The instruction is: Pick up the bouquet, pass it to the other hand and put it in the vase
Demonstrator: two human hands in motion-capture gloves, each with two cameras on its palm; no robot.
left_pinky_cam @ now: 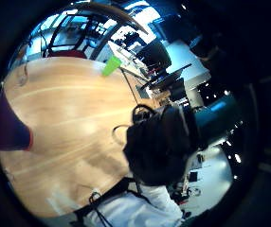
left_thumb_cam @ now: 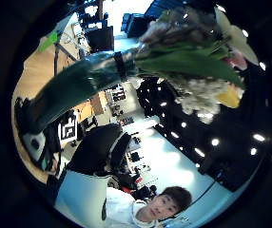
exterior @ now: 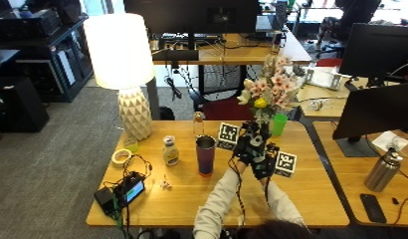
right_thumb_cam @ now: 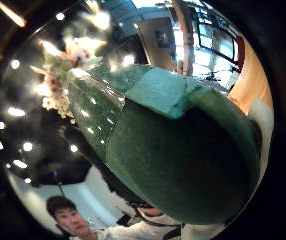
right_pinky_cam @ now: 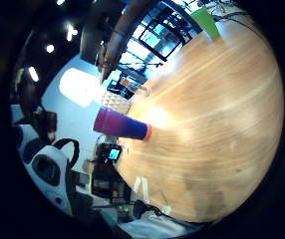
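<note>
- Bouquet [exterior: 270,92] upright in the air above the table [exterior: 310,194], pink-white blooms and one yellow at top, green wrapped stem below.
- Both hands meet on the stem: left hand [exterior: 249,144] higher, right hand [exterior: 265,162] just under it, touching or nearly so.
- Left hand seems wrapped round the stem; the left thumb-side palm view shows the stem [left_thumb_cam: 79,83] running close past the palm to the blooms [left_thumb_cam: 198,57].
- Right hand also seems to grip the stem; wrapped stem [right_thumb_cam: 183,150] fills the right thumb-side palm view, flowers [right_thumb_cam: 63,70] beyond.
- Exact finger curl of either hand hard to read from the outside view.
- Vase [exterior: 205,155], tall purple tumbler with orange base, stands on the table left of the hands, well apart from the bouquet; also seen at [right_pinky_cam: 122,124] and [left_pinky_cam: 12,127].
- Green cup [exterior: 278,124] behind the hands, bottle [exterior: 169,150] and tape roll [exterior: 121,157] left of the vase, white lamp [exterior: 124,64] at the table's far left.
</note>
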